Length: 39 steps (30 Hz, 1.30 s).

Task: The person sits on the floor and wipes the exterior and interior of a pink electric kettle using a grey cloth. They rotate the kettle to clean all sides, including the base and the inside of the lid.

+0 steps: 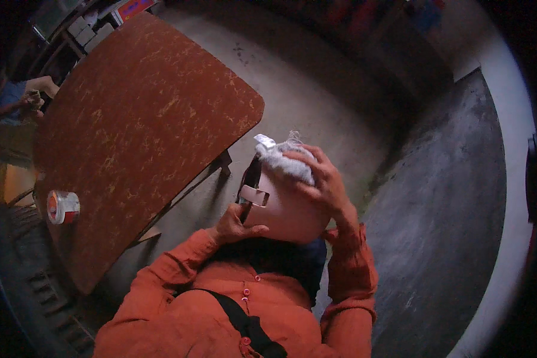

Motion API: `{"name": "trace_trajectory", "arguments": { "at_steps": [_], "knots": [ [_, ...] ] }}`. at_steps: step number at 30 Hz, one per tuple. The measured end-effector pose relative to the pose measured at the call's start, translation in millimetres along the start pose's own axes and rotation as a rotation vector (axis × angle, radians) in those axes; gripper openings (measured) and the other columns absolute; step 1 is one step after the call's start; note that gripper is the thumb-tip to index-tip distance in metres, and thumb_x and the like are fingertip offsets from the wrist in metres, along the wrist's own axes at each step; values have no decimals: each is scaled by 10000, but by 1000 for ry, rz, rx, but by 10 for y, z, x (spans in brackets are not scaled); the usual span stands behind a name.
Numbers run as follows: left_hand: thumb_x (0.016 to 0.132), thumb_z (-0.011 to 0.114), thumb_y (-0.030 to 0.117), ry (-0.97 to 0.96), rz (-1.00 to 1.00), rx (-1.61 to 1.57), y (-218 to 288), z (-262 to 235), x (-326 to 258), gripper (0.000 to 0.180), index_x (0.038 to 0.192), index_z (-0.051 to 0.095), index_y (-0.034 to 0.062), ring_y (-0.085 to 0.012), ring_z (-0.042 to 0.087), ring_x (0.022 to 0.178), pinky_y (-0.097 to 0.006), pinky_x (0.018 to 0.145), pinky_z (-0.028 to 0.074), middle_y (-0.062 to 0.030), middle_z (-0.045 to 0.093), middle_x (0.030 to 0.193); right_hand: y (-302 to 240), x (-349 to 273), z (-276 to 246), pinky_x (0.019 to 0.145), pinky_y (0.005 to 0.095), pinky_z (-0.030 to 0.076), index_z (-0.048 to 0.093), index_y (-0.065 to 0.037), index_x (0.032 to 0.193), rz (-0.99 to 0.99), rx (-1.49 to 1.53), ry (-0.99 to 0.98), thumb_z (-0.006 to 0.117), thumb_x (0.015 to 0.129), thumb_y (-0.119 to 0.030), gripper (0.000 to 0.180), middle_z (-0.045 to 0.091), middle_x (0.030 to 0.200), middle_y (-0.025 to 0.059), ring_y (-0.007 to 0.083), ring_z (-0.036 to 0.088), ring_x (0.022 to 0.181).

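Observation:
A smooth pale pink bag [289, 209] with a tab-like clasp rests against my lap, its dark side or opening turned to the left. My left hand [232, 225] grips its lower left edge, the thumb lying over the pink face. In my right hand [325, 182] is a fluffy grey-white cloth [287, 162], which the curved fingers press onto the far upper part of the bag. A small white tag [264, 141] and loose threads stick out from the cloth's far side. The bag's underside and part of my left fingers are hidden.
A reddish-brown marbled table [155, 107] stands to the left, its edge close to my left arm. Near its left rim sits a round tub [62, 207] with orange-red on it. Another person [27, 101] is partly visible at the far left. Grey floor [435, 197] spreads to the right.

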<state>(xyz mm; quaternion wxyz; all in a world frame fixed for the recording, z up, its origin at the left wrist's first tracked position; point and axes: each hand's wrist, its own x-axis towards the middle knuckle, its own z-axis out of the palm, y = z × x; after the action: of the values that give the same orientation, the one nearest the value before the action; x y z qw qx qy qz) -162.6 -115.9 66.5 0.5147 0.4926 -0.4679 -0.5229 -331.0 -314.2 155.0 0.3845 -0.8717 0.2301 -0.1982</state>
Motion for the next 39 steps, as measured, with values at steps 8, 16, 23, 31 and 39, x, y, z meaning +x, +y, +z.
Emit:
{"name": "trace_trajectory", "arguments": {
  "at_steps": [8, 16, 23, 31, 39],
  "knots": [
    [760, 800, 393, 32, -52, -754, 229, -119, 202, 819, 1347, 424, -38, -156, 553, 1103, -324, 933, 463, -97, 577, 1231, 49, 32, 19, 973, 421, 456, 640, -169, 1219, 44, -44, 28, 735, 751, -330, 505, 519, 1310, 165, 344, 536, 1184],
    [754, 769, 120, -140, -143, -204, 603, -78, 246, 631, 1290, 467, -19, -138, 579, 1008, -305, 839, 518, -75, 607, 1105, -553, -527, 173, 991, 504, 414, 646, -150, 1201, -179, -239, 205, 761, 723, -361, 535, 515, 1292, 194, 399, 514, 1170],
    [808, 747, 115, -322, -280, -149, 671, 15, 312, 460, 1195, 553, -39, -137, 557, 1024, -313, 904, 491, -46, 613, 1112, -293, -79, 106, 974, 465, 422, 645, -158, 1173, 50, -113, 171, 709, 787, -304, 417, 538, 1277, 182, 383, 533, 1143],
    [815, 735, 91, -69, -98, -350, 307, -155, 64, 380, 1152, 593, -11, -106, 586, 954, -276, 774, 518, -38, 637, 1068, -537, -215, 349, 980, 474, 435, 676, -173, 1118, -214, -275, 243, 739, 757, -285, 384, 559, 1270, 157, 357, 560, 1121],
    [796, 775, 153, 13, -193, -344, 421, -97, 105, 365, 1079, 620, -18, -83, 596, 754, -236, 664, 515, -33, 648, 921, -34, -597, 239, 985, 463, 431, 664, -98, 1144, 33, -149, 594, 700, 803, -245, 373, 558, 1247, 181, 350, 551, 1130]
  ]
}}
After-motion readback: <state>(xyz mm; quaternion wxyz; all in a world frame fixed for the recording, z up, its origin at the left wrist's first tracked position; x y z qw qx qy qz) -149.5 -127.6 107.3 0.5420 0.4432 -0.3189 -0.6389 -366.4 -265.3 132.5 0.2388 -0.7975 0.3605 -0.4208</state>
